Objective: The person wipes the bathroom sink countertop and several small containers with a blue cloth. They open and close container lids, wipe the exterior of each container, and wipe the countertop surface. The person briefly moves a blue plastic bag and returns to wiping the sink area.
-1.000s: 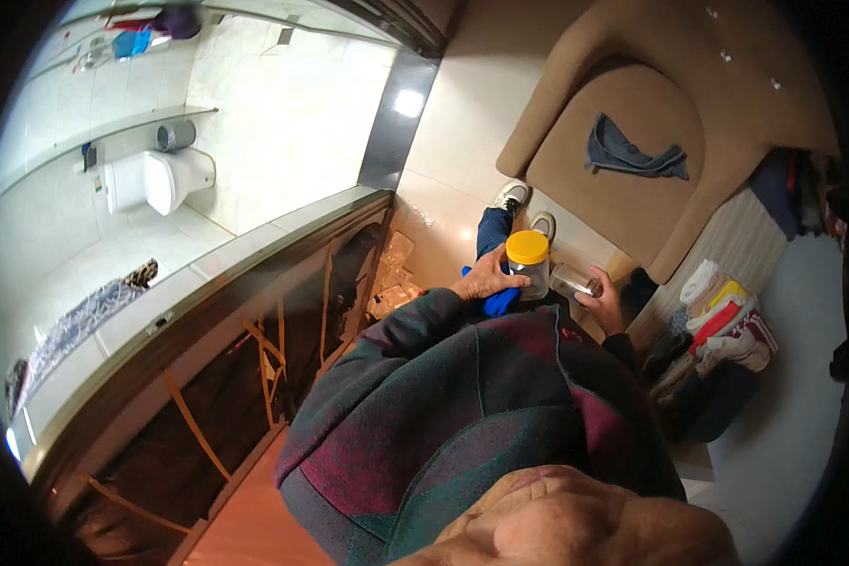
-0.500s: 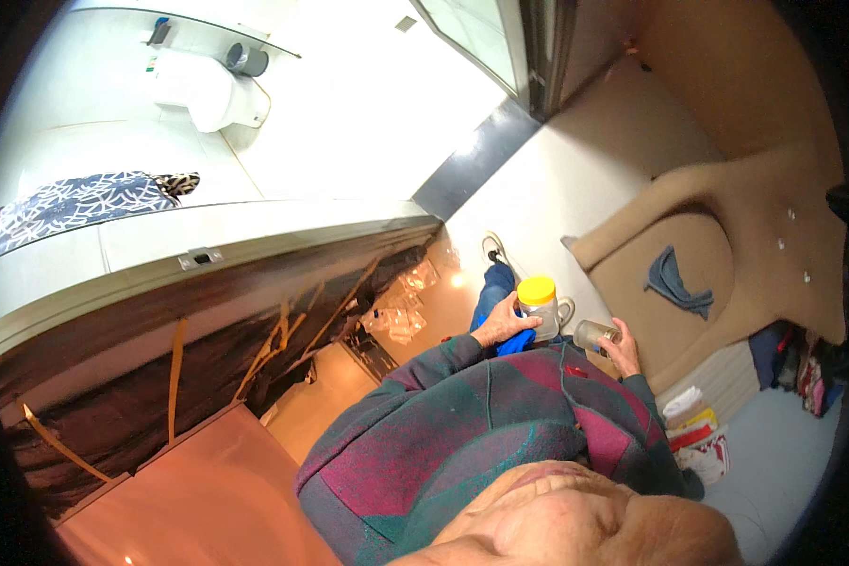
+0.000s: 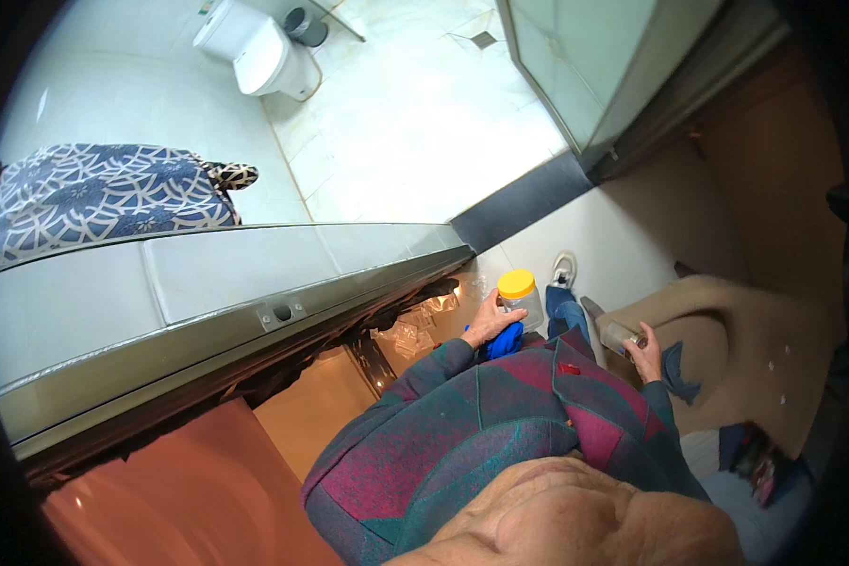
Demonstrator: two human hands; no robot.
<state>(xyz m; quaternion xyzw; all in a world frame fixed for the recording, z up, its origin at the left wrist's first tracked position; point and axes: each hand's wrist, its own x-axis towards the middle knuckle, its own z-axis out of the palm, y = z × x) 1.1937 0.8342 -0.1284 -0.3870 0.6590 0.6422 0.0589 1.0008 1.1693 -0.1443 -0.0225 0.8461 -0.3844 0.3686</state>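
Observation:
My left hand [image 3: 487, 322] is closed round a clear jar [image 3: 529, 304] with a yellow screw lid, held upright in front of my waist. A bunch of bright blue cloth or plastic [image 3: 506, 341] hangs just below that hand; whether the fingers also grip it is unclear. To the right, my right hand [image 3: 645, 355] holds a small see-through glass container [image 3: 621, 336], tilted, its closed end partly covered by the fingers. The two containers are apart.
A dark sill [image 3: 524, 200] leads to a tiled bathroom with a toilet [image 3: 266, 58], bin [image 3: 306, 26] and glass door [image 3: 590, 57]. Beside me on the right stands a beige armchair [image 3: 726, 325] with a blue-grey cloth [image 3: 677, 374]. Reddish furniture [image 3: 179, 481] is at left.
My view has shifted toward the bathroom doorway, and my legs have stepped. Both hands still hold the same containers; the armchair now lies nearer my right hand.

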